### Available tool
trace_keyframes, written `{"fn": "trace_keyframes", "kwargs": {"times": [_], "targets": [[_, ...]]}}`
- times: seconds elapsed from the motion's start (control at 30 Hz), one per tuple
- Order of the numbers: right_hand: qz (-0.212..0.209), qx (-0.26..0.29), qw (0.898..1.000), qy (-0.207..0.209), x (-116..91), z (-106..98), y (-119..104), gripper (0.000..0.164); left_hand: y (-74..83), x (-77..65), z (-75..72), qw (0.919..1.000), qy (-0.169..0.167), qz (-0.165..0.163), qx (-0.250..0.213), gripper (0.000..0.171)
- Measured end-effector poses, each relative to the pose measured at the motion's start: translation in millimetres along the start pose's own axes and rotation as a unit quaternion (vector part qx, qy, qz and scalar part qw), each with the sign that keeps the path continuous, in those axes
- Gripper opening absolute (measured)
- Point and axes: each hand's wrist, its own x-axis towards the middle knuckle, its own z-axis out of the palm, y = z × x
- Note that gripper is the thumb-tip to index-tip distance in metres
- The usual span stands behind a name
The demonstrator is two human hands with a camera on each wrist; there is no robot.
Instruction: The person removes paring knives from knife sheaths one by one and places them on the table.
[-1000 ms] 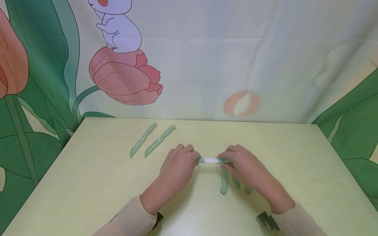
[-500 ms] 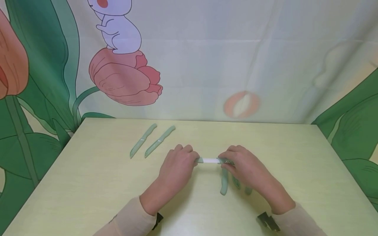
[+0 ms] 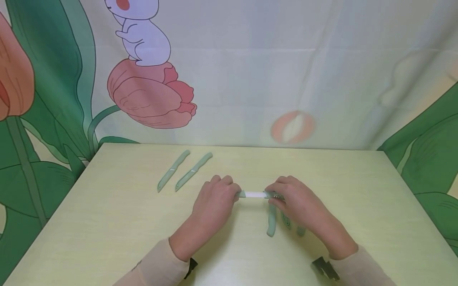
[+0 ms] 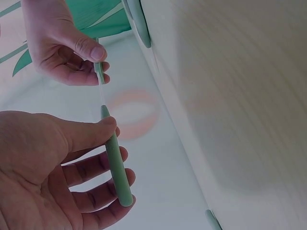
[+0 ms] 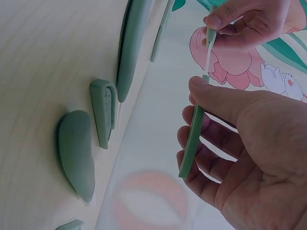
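Observation:
Between my hands a paring knife is held level above the table, its white blade (image 3: 255,194) partly bare. My left hand (image 3: 214,204) grips the green handle (image 4: 117,172), thumb on one side and fingers on the other. My right hand (image 3: 297,200) pinches the green blade sheath (image 5: 194,139), which covers the tip end of the blade. Below the right hand lie a green knife handle (image 3: 272,222), a patterned green sheath (image 3: 286,220) and another green end (image 3: 301,230), all partly hidden by that hand.
Two sheathed green knives (image 3: 173,171) lie side by side, slanted, at the back left of the pale table (image 3: 107,222). A printed curtain (image 3: 232,79) hangs behind the table's far edge.
The left hand has shifted very slightly left and the right hand slightly right, so a little more of the white blade shows. The things on the table have stayed put.

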Motion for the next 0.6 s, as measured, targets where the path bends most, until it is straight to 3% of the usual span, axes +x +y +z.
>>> {"fn": "trace_keyframes", "kwargs": {"times": [0.6], "targets": [[0.002,-0.002,1.0,0.001,0.3,1.1,0.9,0.023,-0.9,-0.1,0.1,1.0,0.002,-0.003,0.005,0.011]]}}
